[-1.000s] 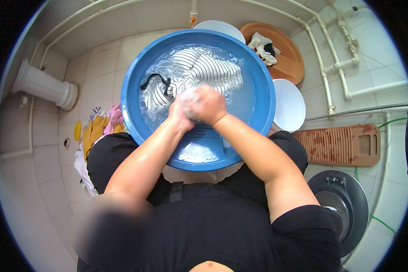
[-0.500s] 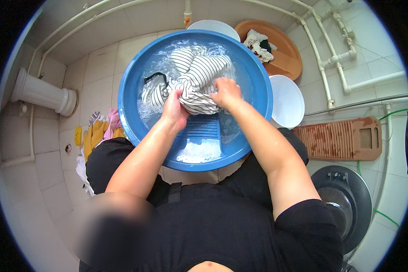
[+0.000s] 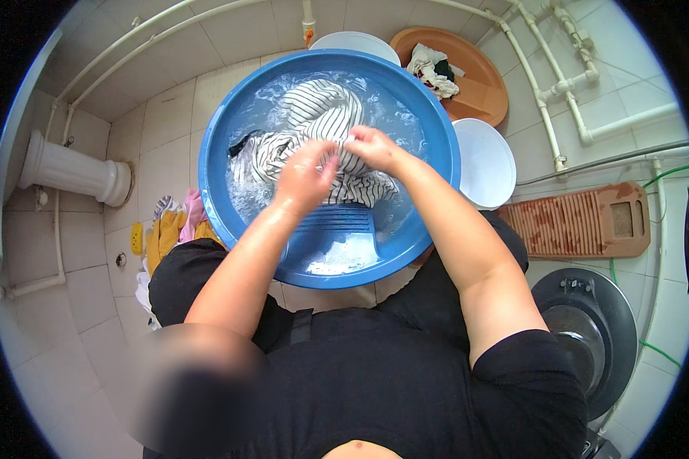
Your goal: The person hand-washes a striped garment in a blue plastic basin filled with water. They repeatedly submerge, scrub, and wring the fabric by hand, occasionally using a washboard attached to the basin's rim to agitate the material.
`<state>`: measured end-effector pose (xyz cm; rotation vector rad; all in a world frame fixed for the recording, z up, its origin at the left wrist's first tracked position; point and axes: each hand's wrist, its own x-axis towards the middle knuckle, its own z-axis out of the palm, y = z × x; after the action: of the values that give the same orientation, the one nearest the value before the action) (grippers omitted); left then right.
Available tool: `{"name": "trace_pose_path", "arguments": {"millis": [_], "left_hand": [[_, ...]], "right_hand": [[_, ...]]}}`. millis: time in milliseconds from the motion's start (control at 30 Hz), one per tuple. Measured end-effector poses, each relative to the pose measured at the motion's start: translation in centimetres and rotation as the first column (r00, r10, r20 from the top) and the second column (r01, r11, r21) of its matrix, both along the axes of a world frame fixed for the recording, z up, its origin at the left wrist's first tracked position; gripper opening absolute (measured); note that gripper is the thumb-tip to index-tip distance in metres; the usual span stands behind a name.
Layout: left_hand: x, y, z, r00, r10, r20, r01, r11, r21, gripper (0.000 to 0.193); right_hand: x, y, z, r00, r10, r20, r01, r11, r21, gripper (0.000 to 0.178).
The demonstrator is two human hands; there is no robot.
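A white garment with dark stripes [image 3: 325, 105] lies bunched and wet in the water of a big blue tub [image 3: 210, 157] between my knees. Over the middle of the cloth, my left hand [image 3: 306, 180] is closed on a fold, its fingertips slightly blurred. Close by on the right, my right hand [image 3: 375, 149] pinches the same cloth between thumb and fingers. A black strip [image 3: 241, 144] shows at the garment's left end. The tub's built-in ribbed washboard [image 3: 337, 220] lies just nearer to me than the cloth.
Behind the tub stand a white basin [image 3: 356, 46] and an orange-brown tub [image 3: 482, 73] holding clothes [image 3: 434, 70]. At right are another white basin [image 3: 484, 164], a brown washboard [image 3: 574, 222] and a black round-ended appliance [image 3: 586, 336]. Coloured clothes [image 3: 168, 229] lie at left.
Both hands have come closer together and moved up over the cloth. The garment has shifted and loosened, its near right edge spreading toward the right; the black strip now lies lower.
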<state>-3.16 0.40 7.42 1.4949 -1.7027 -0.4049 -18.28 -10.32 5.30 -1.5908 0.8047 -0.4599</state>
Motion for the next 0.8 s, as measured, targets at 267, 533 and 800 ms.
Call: {"name": "trace_pose_path", "arguments": {"millis": [267,533,800], "left_hand": [[0.2,0.0,1.9,0.847,-0.281,0.452,-0.191,0.632,0.751,0.044],[3.8,0.2,0.6,0.822,0.285,0.493,-0.45,0.856,0.256,0.031],[0.2,-0.8,-3.1,-0.128,0.657,-0.743,0.484,0.695,0.531,0.086]], "right_hand": [[-4.0,-3.9,-2.8,0.859,-0.355,-0.369,0.229,0.911,-0.345,0.048],[-4.7,-1.4,-4.1,0.665,-0.143,-0.733,-0.12,0.948,-0.294,0.05],[2.0,3.0,-0.1,0.883,-0.345,0.317,0.33,0.938,0.102,0.02]]}}
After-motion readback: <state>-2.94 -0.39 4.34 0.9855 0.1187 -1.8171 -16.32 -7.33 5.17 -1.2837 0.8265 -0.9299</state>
